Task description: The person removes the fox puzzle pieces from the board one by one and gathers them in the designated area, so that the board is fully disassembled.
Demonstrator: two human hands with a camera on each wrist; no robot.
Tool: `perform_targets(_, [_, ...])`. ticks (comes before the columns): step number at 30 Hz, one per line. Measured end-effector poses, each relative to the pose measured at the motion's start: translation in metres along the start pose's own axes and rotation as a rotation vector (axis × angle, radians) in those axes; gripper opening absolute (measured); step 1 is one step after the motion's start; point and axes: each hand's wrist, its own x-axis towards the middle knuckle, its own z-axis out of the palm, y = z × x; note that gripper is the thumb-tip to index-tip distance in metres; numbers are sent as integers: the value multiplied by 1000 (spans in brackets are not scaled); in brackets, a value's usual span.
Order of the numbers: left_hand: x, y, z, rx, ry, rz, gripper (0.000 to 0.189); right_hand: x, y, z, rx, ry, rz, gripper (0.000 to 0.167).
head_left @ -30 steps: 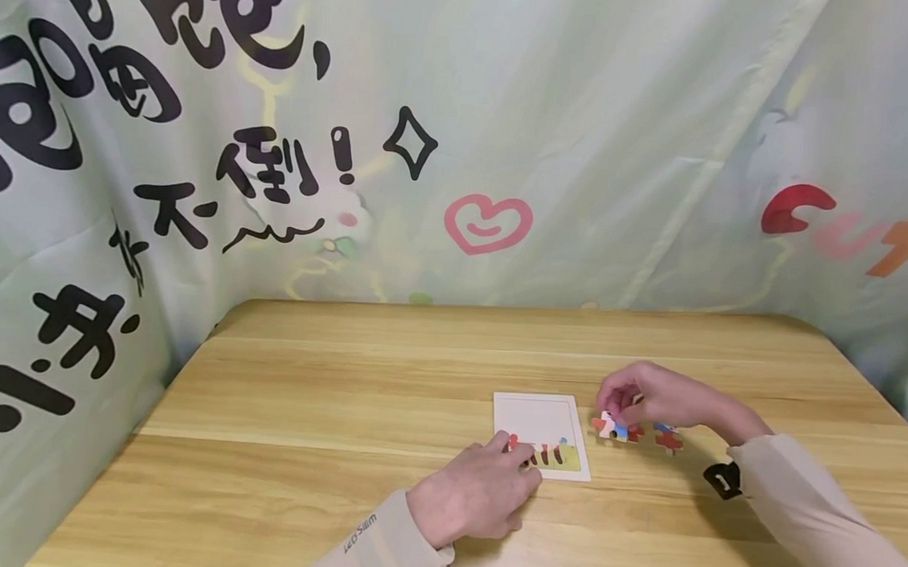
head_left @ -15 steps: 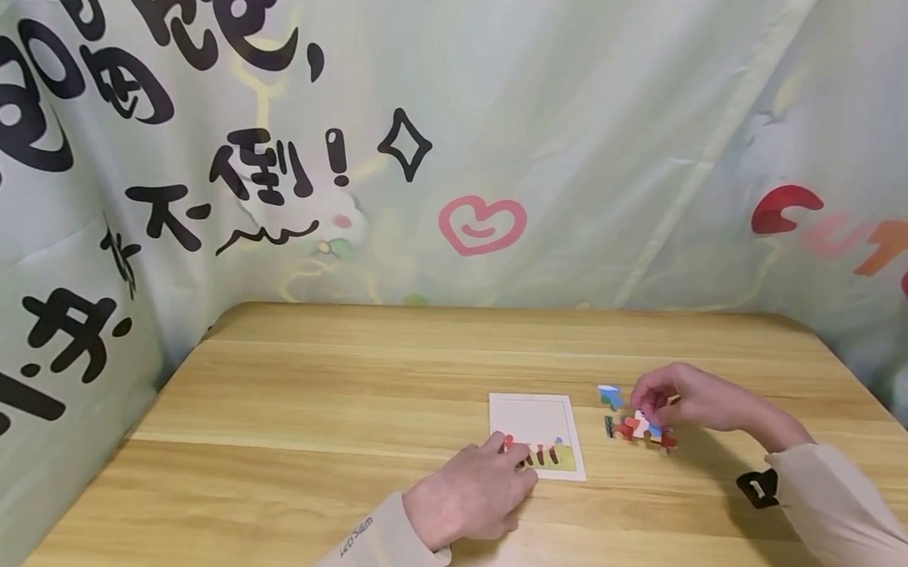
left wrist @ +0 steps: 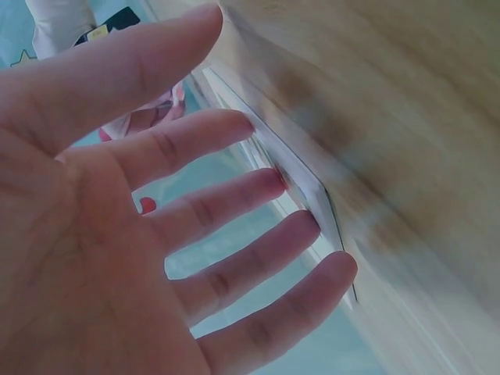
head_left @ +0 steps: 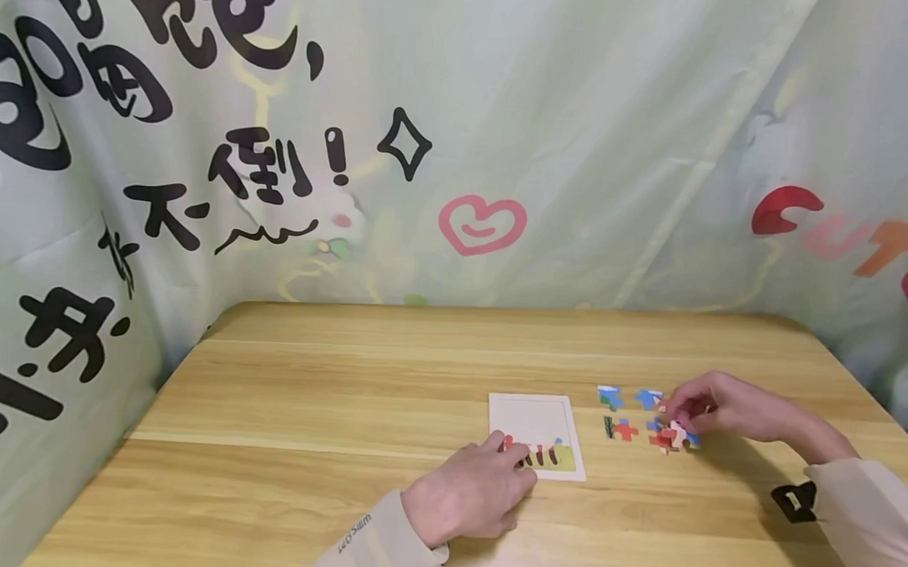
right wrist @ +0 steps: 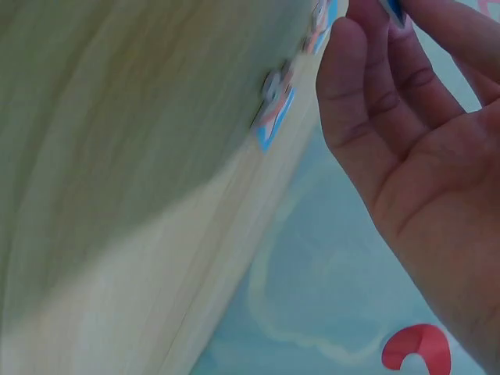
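One pale grey-green fabric backdrop (head_left: 618, 114), printed with large black characters at its left, is hanging behind a light-brown wood-grain table (head_left: 285, 378). From a beige sleeve, the left hand (head_left: 469, 493) is extending its fingers over the lower left corner of a flat white rectangular tray (head_left: 528, 414). This hand is grasping nothing; its fingertips are resting along the tray's edge with the thumb standing apart, presumably to keep the tray from sliding. A yellow-green strip with dark bars (head_left: 560, 457) is filling the lower part of the tray; whether it is print or fitted pieces is not being shown clearly.

Right of the tray, three loose jigsaw pieces are lying flat on the table, apart from one another: a blue-and-green one (head_left: 610, 397), a red one with a dark green end (head_left: 626, 430), and a blue one (head_left: 648, 399). This spacing is likely keeping each outline readable.

Farthest right, the right hand (head_left: 735, 410) is pinching a pinkish-white and blue jigsaw piece (head_left: 678, 433) between thumb and fingers, apparently to control its angle. A red piece (head_left: 659, 439) is showing beside and partly behind it; contact between the two is remaining unclear.
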Motion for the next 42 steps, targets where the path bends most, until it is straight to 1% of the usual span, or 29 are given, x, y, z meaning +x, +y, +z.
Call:
perform_targets(4, [0, 0, -1, -2, -11, 1, 37, -9, 5, -1, 1, 14, 8, 34])
perform_targets(10, [0, 0, 0, 17, -11, 3, 39, -18, 9, 0, 1, 23, 78, 30])
perform_targets(17, [0, 0, 1, 15, 3, -1, 40, -24, 13, 0, 5, 28, 151, 25])
perform_targets(23, [-1, -1, 1, 20, 18, 23, 41, -29, 11, 3, -54, 55, 199, 22])
perform_targets(28, [-2, -2, 2, 33, 35, 41, 40, -28, 9, 3, -113, 76, 201, 22])
perform_targets(34, [-2, -2, 1, 29, 25, 62, 44, -29, 4, 1, -172, 68, 225, 19])
perform_targets(38, [-2, -2, 0, 22, 27, 61, 47, -24, 1, -1, -216, 92, 196, 20])
perform_targets(42, [-2, -4, 0, 3, 16, 52, 47, -13, -5, 1, -213, 93, 172, 19])
